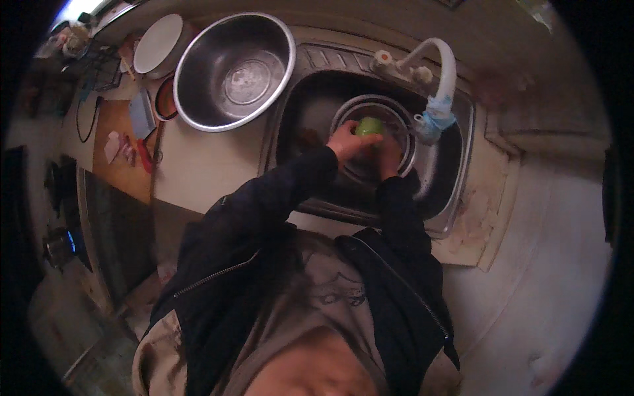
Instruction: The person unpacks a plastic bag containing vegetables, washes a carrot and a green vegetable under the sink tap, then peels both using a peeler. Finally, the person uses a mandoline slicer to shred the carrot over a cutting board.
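My left hand (pixel 345 141) grips a rounded green item (pixel 369 126), likely a vegetable, with the thumb and fingers around its sides. It is held over a round metal bowl (pixel 412 157) inside the stainless steel sink (pixel 307 106). My right hand (pixel 390 157) is blurred, low in the same bowl, just below and to the right of the green item. Whether it holds anything is hidden. The white curved faucet (pixel 448 69), with bluish wrapping (pixel 438 111) around its spout end, hangs over the right side of the sink.
A large steel basin (pixel 208 74) stands left of the sink. Farther left, a cutting board (pixel 111 116) carries a cleaver (pixel 142 114), pieces of pale food (pixel 113 144) and a red-handled tool (pixel 144 157). A white lidded container (pixel 158 44) is behind. A blue flame (pixel 72 241) shows at lower left.
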A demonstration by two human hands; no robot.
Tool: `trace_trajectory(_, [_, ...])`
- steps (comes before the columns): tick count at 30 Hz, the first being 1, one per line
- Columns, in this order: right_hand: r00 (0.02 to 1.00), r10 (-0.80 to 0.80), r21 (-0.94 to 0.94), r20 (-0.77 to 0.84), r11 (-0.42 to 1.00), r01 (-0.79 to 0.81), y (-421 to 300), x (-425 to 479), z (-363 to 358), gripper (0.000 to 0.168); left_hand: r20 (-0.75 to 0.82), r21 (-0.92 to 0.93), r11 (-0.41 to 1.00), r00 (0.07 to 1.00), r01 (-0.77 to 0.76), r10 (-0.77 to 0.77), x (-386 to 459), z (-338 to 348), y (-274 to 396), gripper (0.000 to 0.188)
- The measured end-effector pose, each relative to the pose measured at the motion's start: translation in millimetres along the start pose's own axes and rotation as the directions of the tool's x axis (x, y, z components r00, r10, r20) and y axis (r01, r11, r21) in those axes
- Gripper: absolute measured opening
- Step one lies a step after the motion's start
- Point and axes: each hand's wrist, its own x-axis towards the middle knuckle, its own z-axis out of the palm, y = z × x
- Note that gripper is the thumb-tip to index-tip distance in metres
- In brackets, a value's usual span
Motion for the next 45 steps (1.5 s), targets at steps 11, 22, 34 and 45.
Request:
trace_trajectory(11, [0.877,0.48,0.547,0.013,0.731,-0.408,-5.2,13.4,26.6,0.037,0.063,-0.445,0.896,0.998,0.005,0.025,-15.3,-30.9,-5.0,0.041])
trace_trajectory(22, [0.897,0.265,0.933,0.353,-0.174,-0.316,-47.1,-16.7,-70.9,0.047,0.161,-0.634,0.766,0.949,-0.109,0.269,-63.2,-42.8,-19.4,0.046])
trace_trajectory(34, [0.841,0.4,0.927,0.364,-0.067,-0.369,-11.9,-32.7,-78.2,0.044,-0.773,0.249,0.816,0.401,-0.522,0.492,-195.3,-260.4,-28.8,0.05])
trace_trajectory(45, [0.875,0.269,0.913,0.403,-0.19,-0.362,-3.2,-28.9,-94.8,0.046,-0.931,0.303,0.944,-0.255,-0.131,0.263,-162.1,-438.2,-142.5,0.065])
